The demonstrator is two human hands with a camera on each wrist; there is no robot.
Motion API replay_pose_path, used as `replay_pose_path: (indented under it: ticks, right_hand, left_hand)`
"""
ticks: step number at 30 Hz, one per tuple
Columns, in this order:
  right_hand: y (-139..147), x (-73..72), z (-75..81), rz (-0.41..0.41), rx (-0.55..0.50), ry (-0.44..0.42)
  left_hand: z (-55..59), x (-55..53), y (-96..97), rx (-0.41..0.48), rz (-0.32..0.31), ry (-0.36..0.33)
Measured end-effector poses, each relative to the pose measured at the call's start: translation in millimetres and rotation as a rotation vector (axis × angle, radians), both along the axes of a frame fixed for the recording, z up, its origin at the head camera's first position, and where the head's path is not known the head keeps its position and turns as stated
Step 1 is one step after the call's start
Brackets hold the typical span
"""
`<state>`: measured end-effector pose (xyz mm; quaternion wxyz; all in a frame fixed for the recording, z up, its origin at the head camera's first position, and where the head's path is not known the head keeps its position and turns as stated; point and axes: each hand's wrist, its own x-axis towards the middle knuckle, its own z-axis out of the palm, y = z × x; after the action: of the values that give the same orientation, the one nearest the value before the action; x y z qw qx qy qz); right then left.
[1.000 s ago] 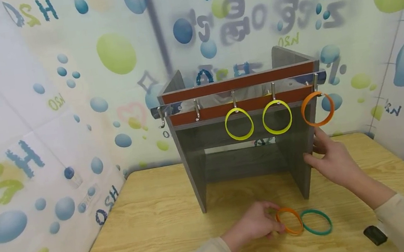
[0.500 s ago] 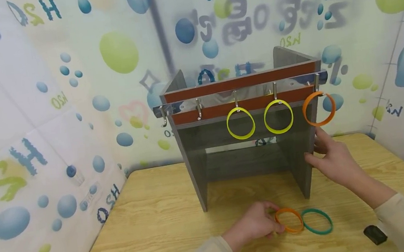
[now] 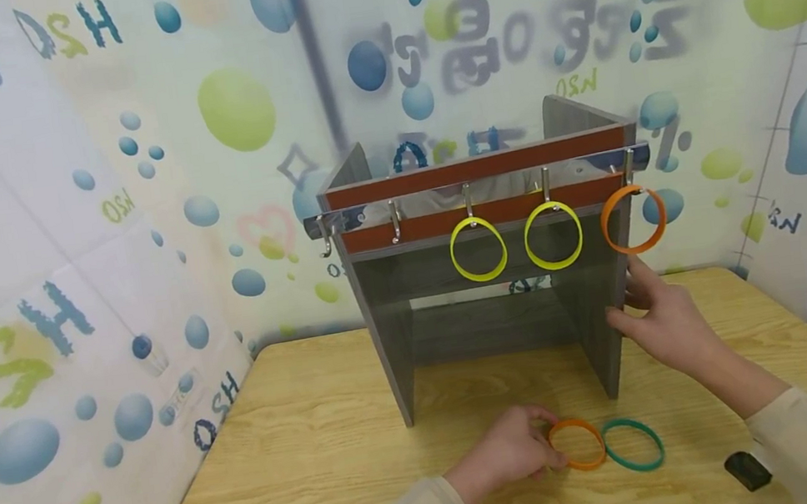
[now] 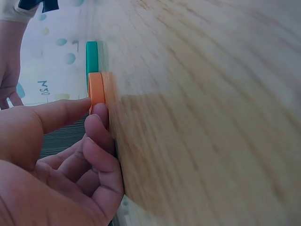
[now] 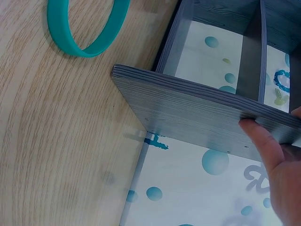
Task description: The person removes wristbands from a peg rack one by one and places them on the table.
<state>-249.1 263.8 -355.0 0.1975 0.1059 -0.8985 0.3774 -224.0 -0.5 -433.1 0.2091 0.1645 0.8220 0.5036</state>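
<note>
Pinches orange ring [image 4: 97, 87] with left hand [image 3: 510, 446], pretty much touching teal ring [image 4: 92, 56] — grips grey rack [image 3: 496, 325] with right hand [image 3: 668, 323].

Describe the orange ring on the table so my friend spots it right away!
Find the gray rack on the wooden table. In front of it, the person's left hand pinches the orange ring. Unlike the teal ring beside it and the orange one hanging from a hook, this is orange and on the table.
</note>
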Motion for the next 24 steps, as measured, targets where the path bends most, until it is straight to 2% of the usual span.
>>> replay_pose_path:
  ticks: [9,16,20,24]
  right_hand:
    - [-1,0.5,-0.2,0.003,-0.009,0.020]
    - [0,1.4,-0.3,0.002,-0.006,0.035]
    - [0,1.5,-0.6,0.006,-0.010,0.028]
    - [0,1.3,-1.2,0.006,-0.009,0.027]
  left_hand:
    - [2.4,-1.6,-2.8,-0.001,-0.010,0.009]
    - [9.0,-6.7,-8.1,0.004,-0.015,0.033]
    - [19.0,-13.3,-13.0,0.034,-0.013,0.048]
    - [34.9,-20.5,-17.9,0.059,0.004,0.069]
